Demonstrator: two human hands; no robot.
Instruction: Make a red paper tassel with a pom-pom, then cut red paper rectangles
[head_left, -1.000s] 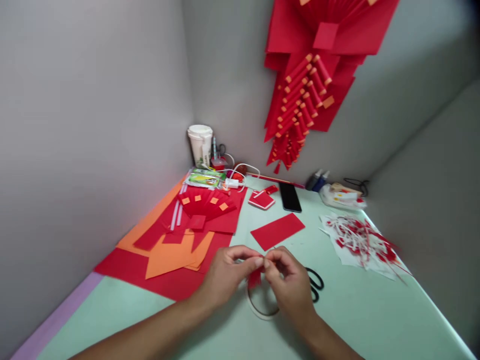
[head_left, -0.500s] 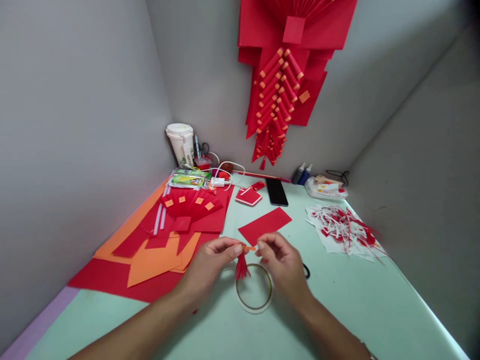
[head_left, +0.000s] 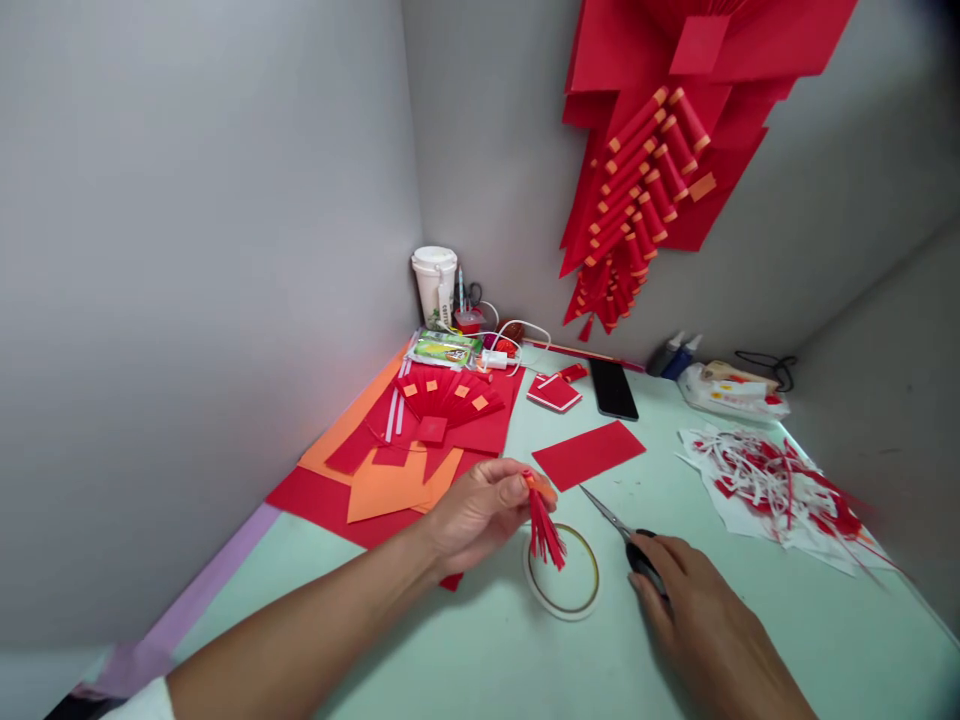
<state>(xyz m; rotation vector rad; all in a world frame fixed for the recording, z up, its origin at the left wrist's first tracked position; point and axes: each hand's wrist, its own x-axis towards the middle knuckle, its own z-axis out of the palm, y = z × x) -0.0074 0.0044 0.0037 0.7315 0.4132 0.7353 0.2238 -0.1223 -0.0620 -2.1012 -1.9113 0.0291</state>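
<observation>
Between the thumb and fingers of my left hand (head_left: 484, 505) is a red paper tassel (head_left: 546, 530), its fringe hanging down. An orange paper strip (head_left: 541, 487) sits around its top, with a loose end sticking out to the right. My right hand (head_left: 701, 610) has its fingers closed around the black handles of a pair of scissors (head_left: 626, 530), which lie low at the table with the blades pointing up and left. Behind the tassel's fringe, a roll of tape (head_left: 592, 595) lies flat between my hands.
A red paper rectangle (head_left: 589, 455) lies ahead, with a phone (head_left: 613, 388) beyond it. Orange sheets (head_left: 390, 485) and a folded red fan (head_left: 450, 395) are at left. Paper scraps (head_left: 780, 490) are heaped at right. Red paper firecrackers (head_left: 649, 190) hang on the wall.
My right hand has left the orange strip, moved right and down, and taken hold of the scissors. My left hand still holds the tassel. The view has turned left.
</observation>
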